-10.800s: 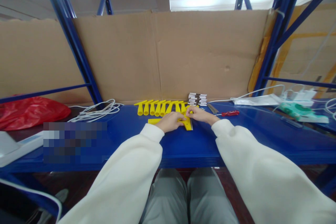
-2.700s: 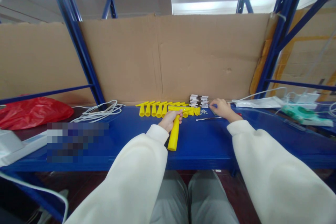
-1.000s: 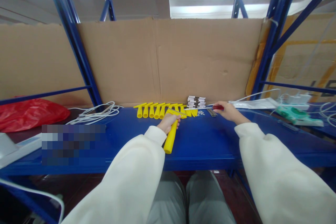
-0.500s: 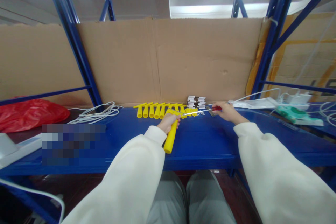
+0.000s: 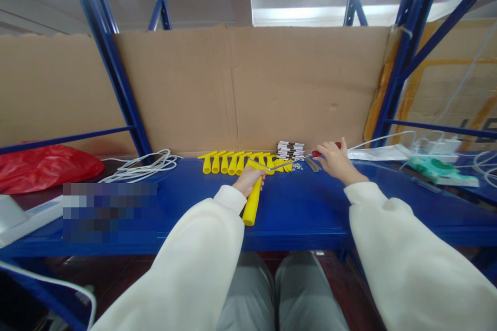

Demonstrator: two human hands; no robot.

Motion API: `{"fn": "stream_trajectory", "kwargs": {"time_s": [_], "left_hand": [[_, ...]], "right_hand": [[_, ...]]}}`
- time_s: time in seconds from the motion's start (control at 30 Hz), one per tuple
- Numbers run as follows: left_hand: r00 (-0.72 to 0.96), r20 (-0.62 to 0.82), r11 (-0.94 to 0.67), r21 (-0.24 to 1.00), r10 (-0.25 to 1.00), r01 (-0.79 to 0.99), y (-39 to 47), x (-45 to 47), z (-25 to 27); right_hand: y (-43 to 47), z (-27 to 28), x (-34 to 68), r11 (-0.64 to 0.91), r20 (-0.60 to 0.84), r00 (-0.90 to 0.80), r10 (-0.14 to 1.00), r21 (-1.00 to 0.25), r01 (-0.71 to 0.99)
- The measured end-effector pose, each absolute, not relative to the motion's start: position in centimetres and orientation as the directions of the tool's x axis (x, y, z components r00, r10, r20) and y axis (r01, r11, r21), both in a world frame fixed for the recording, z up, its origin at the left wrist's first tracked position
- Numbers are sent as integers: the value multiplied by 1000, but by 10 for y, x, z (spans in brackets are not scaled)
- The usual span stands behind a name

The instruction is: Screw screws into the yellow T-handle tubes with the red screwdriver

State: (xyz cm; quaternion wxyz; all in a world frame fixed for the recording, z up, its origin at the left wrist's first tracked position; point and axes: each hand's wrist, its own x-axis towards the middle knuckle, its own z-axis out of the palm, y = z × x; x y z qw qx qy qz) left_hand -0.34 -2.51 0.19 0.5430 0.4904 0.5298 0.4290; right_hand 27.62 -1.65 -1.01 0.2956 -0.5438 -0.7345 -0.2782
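Note:
My left hand [image 5: 247,182] is closed around a yellow T-shaped plastic tool [image 5: 253,206], whose hollow round handle points down toward me. A thin metal strip appears to lie along its head. In my right hand [image 5: 334,161] is a long screwdriver [image 5: 292,162] with a red handle. Its shaft slopes down to the left, and the tip is at the head of the yellow tool; exact contact is too small to tell. Behind my left hand stands a row of similar yellow tools [image 5: 224,164]. Small yellow pieces [image 5: 286,167] and tiny screws [image 5: 297,166] lie under and beside the shaft.
Small white-and-dark boxes [image 5: 290,150] are stacked against the cardboard panel [image 5: 303,88]. Metal strips [image 5: 312,164] lie near my right hand. A coiled white cable [image 5: 149,165] and red plastic bag [image 5: 50,168] sit left; a green-and-white packet [image 5: 440,169] lies right on the blue table [image 5: 306,212].
My right hand has shifted slightly right and its grip on the screwdriver has changed, with fingers more spread. The screwdriver's handle end is higher. My left hand and the yellow tool stay almost still.

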Motion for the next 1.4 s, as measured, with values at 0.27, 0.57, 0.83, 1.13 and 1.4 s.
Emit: {"fn": "stream_trajectory", "kwargs": {"time_s": [0.27,0.57,0.83,1.13,1.4], "left_hand": [[-21,-65,68,980,998,185,-21,-7,5],[-63,79,-42,893,995,449,-9,-16,1],[-21,163,-98,687,986,720,3,-30,1],[8,171,-90,482,985,871,6,-36,1],[-3,133,-57,441,991,896,9,-36,0]], "right_hand": [[-32,1,257,238,784,-277,555,169,956],[-27,-4,257,286,770,-406,493,298,911],[-30,-5,252,355,575,-415,705,220,909],[-43,-4,230,360,452,-377,808,126,924],[-42,-6,231,312,425,-342,838,140,940]]}}
